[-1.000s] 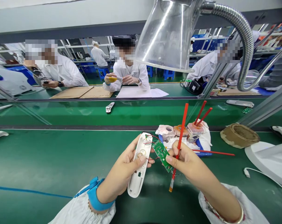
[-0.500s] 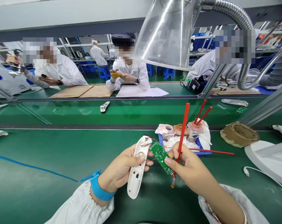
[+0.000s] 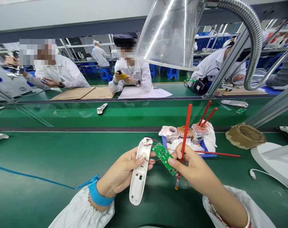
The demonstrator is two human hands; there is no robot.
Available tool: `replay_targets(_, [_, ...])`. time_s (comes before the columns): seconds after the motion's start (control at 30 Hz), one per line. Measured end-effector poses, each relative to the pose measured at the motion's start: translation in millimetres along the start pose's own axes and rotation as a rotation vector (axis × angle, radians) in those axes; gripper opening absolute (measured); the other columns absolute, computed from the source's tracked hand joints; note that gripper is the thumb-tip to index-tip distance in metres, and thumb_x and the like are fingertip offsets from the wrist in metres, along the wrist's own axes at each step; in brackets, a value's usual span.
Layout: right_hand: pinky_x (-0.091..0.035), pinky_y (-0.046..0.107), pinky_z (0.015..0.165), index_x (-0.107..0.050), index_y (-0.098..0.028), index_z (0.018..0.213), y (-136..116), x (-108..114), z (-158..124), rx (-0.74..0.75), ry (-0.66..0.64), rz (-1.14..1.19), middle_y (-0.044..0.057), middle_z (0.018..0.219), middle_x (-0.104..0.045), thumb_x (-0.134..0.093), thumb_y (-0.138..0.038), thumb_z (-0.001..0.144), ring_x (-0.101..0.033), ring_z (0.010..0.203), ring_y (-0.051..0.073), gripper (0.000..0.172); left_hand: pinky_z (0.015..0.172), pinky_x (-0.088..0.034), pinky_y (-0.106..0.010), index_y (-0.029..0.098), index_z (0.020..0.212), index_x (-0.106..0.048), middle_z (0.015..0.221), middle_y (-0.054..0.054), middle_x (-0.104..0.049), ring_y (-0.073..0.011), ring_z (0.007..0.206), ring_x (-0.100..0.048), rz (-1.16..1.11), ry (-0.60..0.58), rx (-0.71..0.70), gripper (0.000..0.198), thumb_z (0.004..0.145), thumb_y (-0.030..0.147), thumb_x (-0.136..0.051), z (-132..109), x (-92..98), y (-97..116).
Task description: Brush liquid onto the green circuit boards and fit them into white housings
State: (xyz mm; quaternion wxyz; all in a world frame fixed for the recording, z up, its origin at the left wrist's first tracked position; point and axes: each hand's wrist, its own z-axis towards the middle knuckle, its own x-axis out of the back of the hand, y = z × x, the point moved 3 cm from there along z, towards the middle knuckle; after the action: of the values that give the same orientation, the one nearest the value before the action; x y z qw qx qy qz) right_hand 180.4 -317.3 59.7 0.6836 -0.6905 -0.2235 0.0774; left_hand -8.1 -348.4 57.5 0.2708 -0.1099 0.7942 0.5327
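1. Two hands work at lower centre of the frame, over a green bench mat (image 3: 51, 152).
2. Left hand (image 3: 120, 172) curls around a white plastic housing (image 3: 138, 180).
3. Right hand (image 3: 190, 166) pinches a green circuit board (image 3: 163, 158), joined to the housing by red wires (image 3: 154, 141), with a red stick (image 3: 185, 139) upright among its fingers.

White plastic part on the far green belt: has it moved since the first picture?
Yes, leftward: the white plastic part sits farther from the tan roll.

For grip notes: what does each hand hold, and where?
Left hand: white plastic housing, around its middle. Right hand: green circuit board's right edge, plus red stick.
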Motion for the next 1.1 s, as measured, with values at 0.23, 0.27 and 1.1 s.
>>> replay_targets(0.23, [-0.035,0.027,0.058,-0.031,-0.023,0.073,0.2,-1.8,-1.4,0.026,-0.003,-0.038,-0.004,0.071,-0.041,-0.051,-0.027,0.083,-0.039,0.064,0.013,0.023,0.07,-0.048,-0.024,0.018,0.104,-0.062,0.086,-0.004,-0.063,-0.0137,0.074,-0.062,0.024,0.028,-0.085,0.024,0.081,0.024,-0.061,2.2,-2.4,-4.5])
replay_targets(0.27, [-0.035,0.027,0.058,-0.031,-0.023,0.073,0.5,-1.7,-1.5,0.026,-0.005,-0.04,-0.004,0.071,-0.041,-0.051,-0.027,0.083,-0.04,0.064,0.013,0.023,0.071,-0.048,-0.023,0.019,0.104,-0.062,0.084,-0.004,-0.064,-0.0134,0.074,-0.062,0.032,0.028,-0.098,0.023,0.081,0.024,-0.061,2.6,-1.8,-4.4])
replay_targets(1.1, [-0.041,0.037,0.076,-0.059,-0.019,0.087,-11.4,47.9,11.2,0.087,0.184,-0.57,0.008,0.087,-0.065,-0.024,-0.044,0.096,-0.059,0.086,0.025,0.045,0.072,-0.052,-0.026,0.023,0.093,-0.068,0.093,-0.001,-0.069,-0.0172,0.079,-0.063,0.254,0.405,-0.391,0.021,0.072,0.027,-0.07,-23.1,11.8,32.0])
